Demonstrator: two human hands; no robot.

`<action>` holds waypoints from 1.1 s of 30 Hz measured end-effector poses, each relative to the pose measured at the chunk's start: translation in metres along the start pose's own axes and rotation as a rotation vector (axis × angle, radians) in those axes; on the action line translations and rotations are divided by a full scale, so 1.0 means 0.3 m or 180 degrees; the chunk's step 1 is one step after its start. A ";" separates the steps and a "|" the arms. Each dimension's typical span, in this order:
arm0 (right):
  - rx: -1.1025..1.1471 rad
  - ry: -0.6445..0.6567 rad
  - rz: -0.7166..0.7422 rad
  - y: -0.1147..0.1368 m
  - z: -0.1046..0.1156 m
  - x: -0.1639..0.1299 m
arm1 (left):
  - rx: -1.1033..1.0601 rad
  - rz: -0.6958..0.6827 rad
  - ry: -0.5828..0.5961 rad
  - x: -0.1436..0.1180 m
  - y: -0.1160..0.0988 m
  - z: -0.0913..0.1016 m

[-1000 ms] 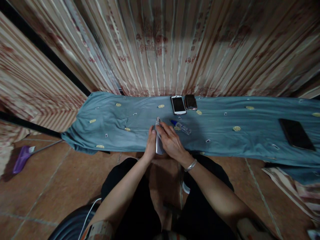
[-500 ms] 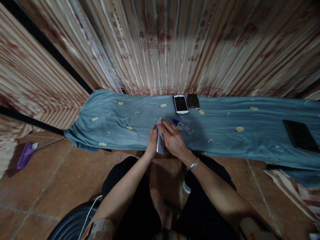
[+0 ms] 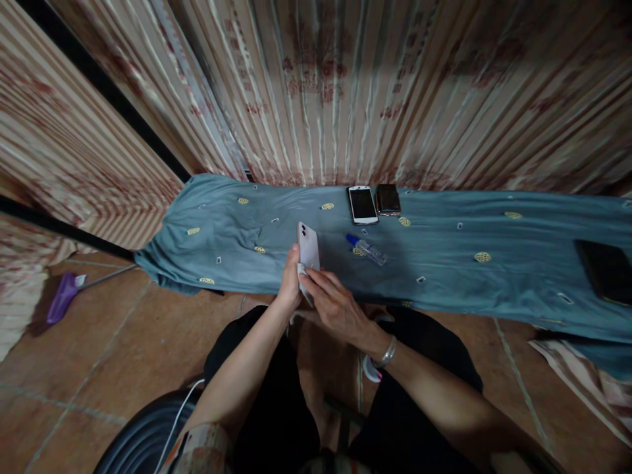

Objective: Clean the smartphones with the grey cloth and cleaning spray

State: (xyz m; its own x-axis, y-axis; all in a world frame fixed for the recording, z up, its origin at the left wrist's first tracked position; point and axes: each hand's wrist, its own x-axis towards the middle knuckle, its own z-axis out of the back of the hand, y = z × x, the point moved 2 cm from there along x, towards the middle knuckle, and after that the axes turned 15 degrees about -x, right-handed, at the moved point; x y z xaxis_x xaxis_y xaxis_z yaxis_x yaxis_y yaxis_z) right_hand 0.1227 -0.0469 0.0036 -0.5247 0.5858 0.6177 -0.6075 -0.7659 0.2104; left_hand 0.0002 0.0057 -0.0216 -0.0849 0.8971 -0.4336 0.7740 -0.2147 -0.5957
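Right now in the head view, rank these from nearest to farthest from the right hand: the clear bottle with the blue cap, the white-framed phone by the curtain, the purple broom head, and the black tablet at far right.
From the right hand:
1. Clear bottle with the blue cap, just beyond it on the blue cloth.
2. White-framed phone, farther back by the curtain.
3. Black tablet and purple broom head, at opposite edges: too close to call.

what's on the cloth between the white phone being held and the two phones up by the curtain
In the head view, a small clear bottle with a blue cap lies on the blue cloth, between the held white phone and the two phones by the curtain.
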 end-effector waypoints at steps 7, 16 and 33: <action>-0.0089 0.0131 -0.0095 -0.046 -0.019 -0.041 | -0.0150 -0.0198 -0.0023 -0.047 -0.048 -0.055; -0.0154 0.0346 -0.0560 -0.121 -0.044 -0.032 | -0.0167 0.0061 -0.0129 -0.060 -0.015 -0.050; -0.0134 0.0219 -0.1382 -0.279 -0.075 0.038 | 0.0116 0.0248 0.0127 -0.096 0.049 -0.078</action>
State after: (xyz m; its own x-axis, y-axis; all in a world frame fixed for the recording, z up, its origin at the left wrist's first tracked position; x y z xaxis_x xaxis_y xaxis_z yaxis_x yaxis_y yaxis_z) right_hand 0.1542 0.0298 -0.0241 -0.2529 0.8683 0.4267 -0.8034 -0.4342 0.4074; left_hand 0.0287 -0.0142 -0.0020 0.0003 0.8916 -0.4528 0.7538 -0.2977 -0.5858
